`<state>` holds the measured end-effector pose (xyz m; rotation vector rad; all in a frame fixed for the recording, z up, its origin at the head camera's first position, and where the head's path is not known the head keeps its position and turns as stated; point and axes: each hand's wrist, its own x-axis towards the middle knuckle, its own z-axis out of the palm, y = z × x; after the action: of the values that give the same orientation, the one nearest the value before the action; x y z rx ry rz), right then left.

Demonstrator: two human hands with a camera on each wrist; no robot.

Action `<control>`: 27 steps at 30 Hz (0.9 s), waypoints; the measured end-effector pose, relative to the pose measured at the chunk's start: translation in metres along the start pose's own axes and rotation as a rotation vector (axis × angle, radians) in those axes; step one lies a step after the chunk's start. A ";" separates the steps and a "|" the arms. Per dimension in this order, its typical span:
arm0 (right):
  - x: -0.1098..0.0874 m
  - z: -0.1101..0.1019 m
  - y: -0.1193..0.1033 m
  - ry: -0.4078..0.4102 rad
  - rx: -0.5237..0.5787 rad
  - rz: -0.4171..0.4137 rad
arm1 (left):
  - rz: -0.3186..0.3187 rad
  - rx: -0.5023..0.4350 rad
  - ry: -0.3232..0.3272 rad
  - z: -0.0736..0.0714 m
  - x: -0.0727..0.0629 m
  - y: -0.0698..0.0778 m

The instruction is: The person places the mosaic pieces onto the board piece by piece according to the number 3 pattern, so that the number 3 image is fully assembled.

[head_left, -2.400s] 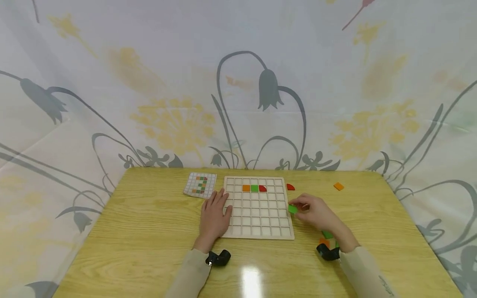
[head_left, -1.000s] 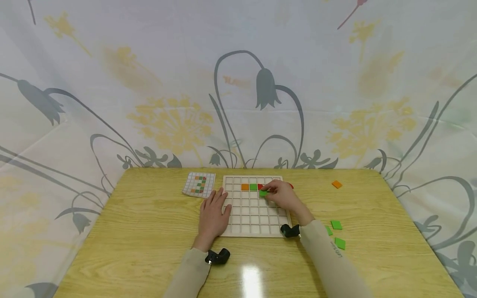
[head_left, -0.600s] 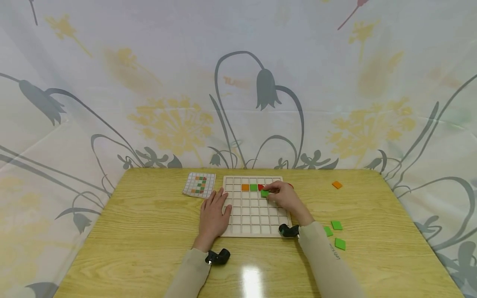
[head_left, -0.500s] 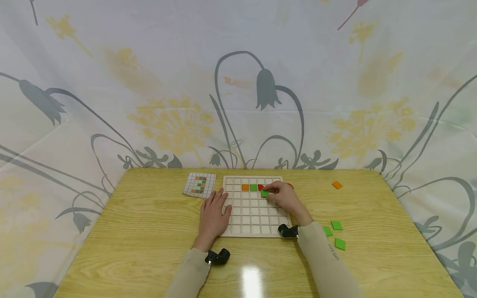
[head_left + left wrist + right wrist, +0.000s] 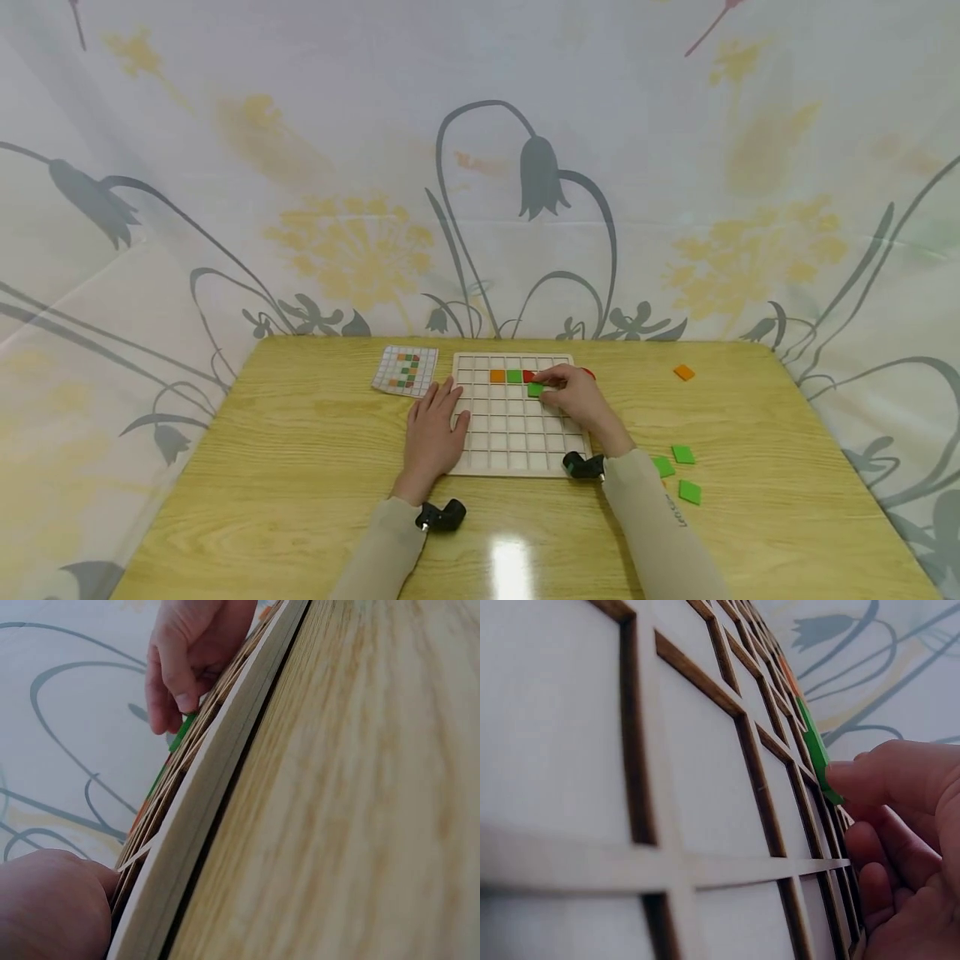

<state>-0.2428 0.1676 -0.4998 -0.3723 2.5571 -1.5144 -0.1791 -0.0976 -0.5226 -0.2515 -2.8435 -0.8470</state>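
Observation:
My left hand (image 5: 435,429) lies with extended fingers on the left edge of a wooden grid board (image 5: 517,443). Between thumb and fingers, my right hand (image 5: 579,398) pinches a green square tile (image 5: 535,390). That tile is at the board's third row, directly below a red quarter-round tile (image 5: 528,377). In the right wrist view the thumb presses the green tile's near end, low against the grid. The second row also holds an orange square tile (image 5: 498,377) and another green square tile (image 5: 513,377), left of the red one.
A pattern card (image 5: 405,372) with coloured squares lies left of the board. Another red tile (image 5: 588,372) shows partly behind my right hand. To the right are an orange tile (image 5: 684,372) and several green tiles (image 5: 690,492), some partly hidden by the sleeve. A patterned cloth stands behind the table.
My right hand has carried the green tile from beside the board's right edge leftward to below the red tile. Over the last half second it hardly moves. My left hand stays put.

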 end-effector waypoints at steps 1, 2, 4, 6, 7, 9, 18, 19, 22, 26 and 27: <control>0.000 0.000 0.000 -0.001 -0.003 0.001 | -0.001 0.000 0.003 0.000 0.000 0.000; 0.000 0.000 0.000 0.000 0.001 0.010 | -0.001 -0.003 0.008 0.000 0.000 0.001; 0.000 0.000 0.000 0.004 0.006 0.021 | 0.002 -0.003 0.014 -0.001 0.000 0.001; 0.000 0.000 0.000 0.009 0.007 0.028 | 0.003 -0.004 0.013 -0.001 0.000 0.001; 0.000 0.000 0.000 0.013 0.010 0.033 | 0.005 -0.001 0.013 -0.001 0.000 0.001; 0.000 0.001 -0.001 0.019 0.016 0.037 | 0.005 -0.001 0.011 -0.001 0.000 0.000; 0.002 0.001 0.000 0.018 -0.037 0.034 | 0.006 -0.006 0.005 -0.002 0.000 0.001; 0.002 0.001 0.000 0.015 -0.043 0.034 | 0.008 -0.006 0.008 -0.002 0.000 0.001; 0.004 0.002 0.001 0.009 -0.049 0.026 | 0.004 -0.003 0.012 -0.001 -0.001 0.001; 0.004 0.002 0.001 0.006 -0.050 0.015 | -0.004 0.005 0.015 0.000 -0.001 0.001; 0.004 0.002 0.001 0.005 -0.051 0.013 | -0.005 0.008 0.014 0.001 -0.001 0.001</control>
<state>-0.2464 0.1655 -0.5011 -0.3578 2.6008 -1.4496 -0.1781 -0.0963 -0.5226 -0.2363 -2.8353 -0.8354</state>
